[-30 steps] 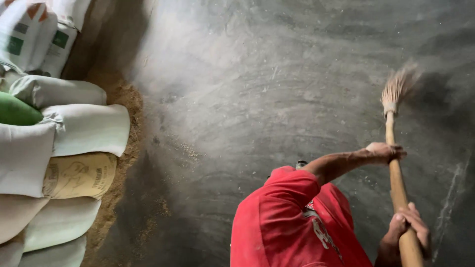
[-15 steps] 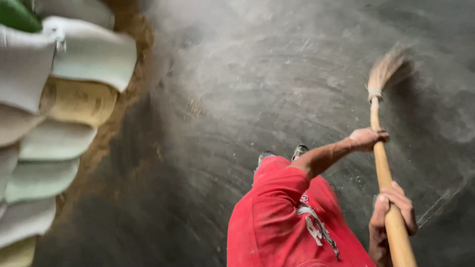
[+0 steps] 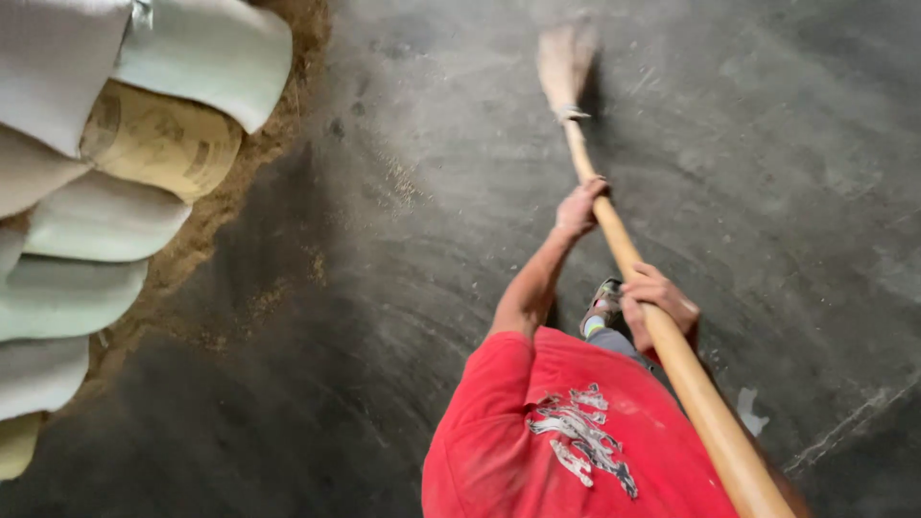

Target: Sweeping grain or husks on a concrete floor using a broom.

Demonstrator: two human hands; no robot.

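Left hand (image 3: 579, 207) clenched around the wooden broom (image 3: 614, 235) handle far down toward the bristles, right hand (image 3: 655, 299) grasping it higher up. Bristles resting on the grey concrete floor (image 3: 787, 173), well apart from stacked sacks (image 3: 106, 221) and spilled husk (image 3: 230, 192).

A long broom (image 3: 662, 331) with a smooth, pale wooden handle slants across the grey concrete floor (image 3: 787, 173), tilted from the lower right up toward the top middle. Its straw-coloured bristle head, bound where it meets the handle, rests on the floor.
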